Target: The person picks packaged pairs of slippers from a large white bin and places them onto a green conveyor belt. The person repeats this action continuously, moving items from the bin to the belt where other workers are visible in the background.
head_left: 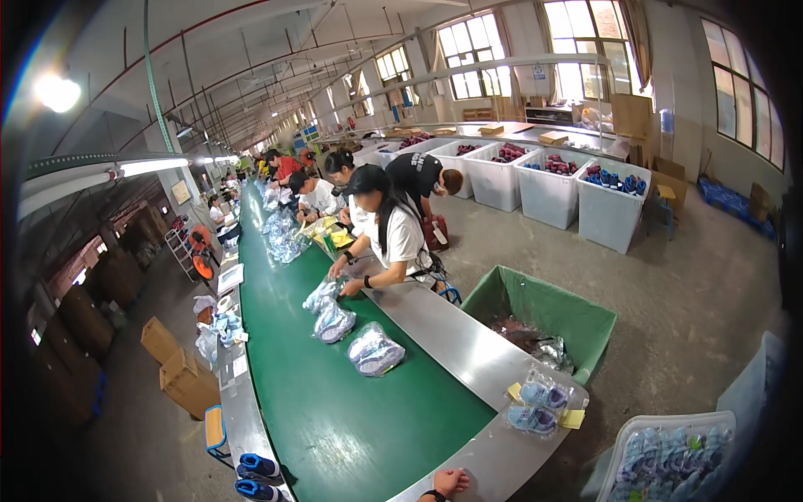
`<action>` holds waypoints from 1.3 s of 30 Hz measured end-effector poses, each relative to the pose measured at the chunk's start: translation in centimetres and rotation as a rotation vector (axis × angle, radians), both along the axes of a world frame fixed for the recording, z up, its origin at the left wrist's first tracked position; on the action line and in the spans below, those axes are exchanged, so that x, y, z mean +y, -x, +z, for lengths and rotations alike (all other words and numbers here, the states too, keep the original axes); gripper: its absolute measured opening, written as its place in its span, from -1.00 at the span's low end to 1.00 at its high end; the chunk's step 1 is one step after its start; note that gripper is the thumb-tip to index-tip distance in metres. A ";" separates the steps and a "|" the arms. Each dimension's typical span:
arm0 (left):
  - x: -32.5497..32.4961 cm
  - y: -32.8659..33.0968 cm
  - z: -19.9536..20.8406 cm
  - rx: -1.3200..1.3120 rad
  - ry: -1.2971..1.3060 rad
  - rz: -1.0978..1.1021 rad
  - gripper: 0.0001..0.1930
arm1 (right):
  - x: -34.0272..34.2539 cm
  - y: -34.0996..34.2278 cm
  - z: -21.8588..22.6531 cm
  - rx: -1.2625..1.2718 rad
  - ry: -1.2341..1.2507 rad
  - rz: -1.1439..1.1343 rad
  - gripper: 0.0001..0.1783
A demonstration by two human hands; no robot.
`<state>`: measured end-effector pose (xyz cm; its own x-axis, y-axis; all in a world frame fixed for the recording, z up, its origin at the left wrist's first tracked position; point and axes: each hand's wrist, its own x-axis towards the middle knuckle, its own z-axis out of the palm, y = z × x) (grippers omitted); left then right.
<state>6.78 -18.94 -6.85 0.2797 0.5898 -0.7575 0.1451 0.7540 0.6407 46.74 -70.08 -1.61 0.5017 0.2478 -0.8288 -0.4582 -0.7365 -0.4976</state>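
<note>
My bare hand (452, 482) is near, fingers bent; I can't tell if it's closed. Farther right, pale blue-and-purple shoes in clear plastic (529, 417) lie on the shiny grey metal bench (493, 452). They look light, soft, slippery; I'd hold their sides.

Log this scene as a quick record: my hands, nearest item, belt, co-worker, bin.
Left hand: curled, dark wristband, by grey metal ledge; holding nothing visible
Right hand: out of view
Nearest item: clear-bagged pale blue and purple shoes with yellow paper, on the ledge
Belt: flat green conveyor belt bearing clear-bagged pale shoes
Co-worker: person in white top and dark cap, hands at bagged shoes
Bin: green, open-topped bin beside the ledge
</note>
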 end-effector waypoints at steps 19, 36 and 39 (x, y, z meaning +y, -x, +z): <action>-0.6 0.0 0.9 0.004 -0.075 0.001 -0.68 | -2.2 3.7 0.0 0.142 0.001 -0.123 -0.45; -0.5 0.5 2.4 0.018 -0.103 -0.009 -0.72 | -3.3 4.0 -2.8 0.067 0.054 -0.076 -0.49; -0.6 0.5 2.7 0.023 -0.103 -0.010 -0.74 | -3.2 3.9 -2.7 0.081 0.048 -0.087 -0.51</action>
